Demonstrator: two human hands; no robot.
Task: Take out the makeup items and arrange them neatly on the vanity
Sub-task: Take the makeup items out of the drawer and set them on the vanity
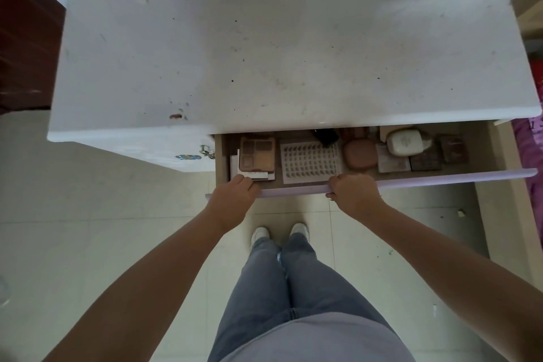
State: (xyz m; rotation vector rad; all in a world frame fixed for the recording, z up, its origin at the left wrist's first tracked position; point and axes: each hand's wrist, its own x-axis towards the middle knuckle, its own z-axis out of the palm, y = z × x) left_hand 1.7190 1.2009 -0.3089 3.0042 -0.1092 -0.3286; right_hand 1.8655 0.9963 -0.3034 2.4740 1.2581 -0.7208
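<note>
Hands: two, left hand and right hand, both on the front edge of the drawer.
Drawers open: one.
Eyeshadow palette with several pans: one.
Perforated white sheet: one.
Round brown compact: one.
White rounded case: one.
Black item at the back: one, kind not clear.
Dark square boxes: two, and.
Pale flat box: one.
Worktop: one.
Shoes: two, and.
</note>
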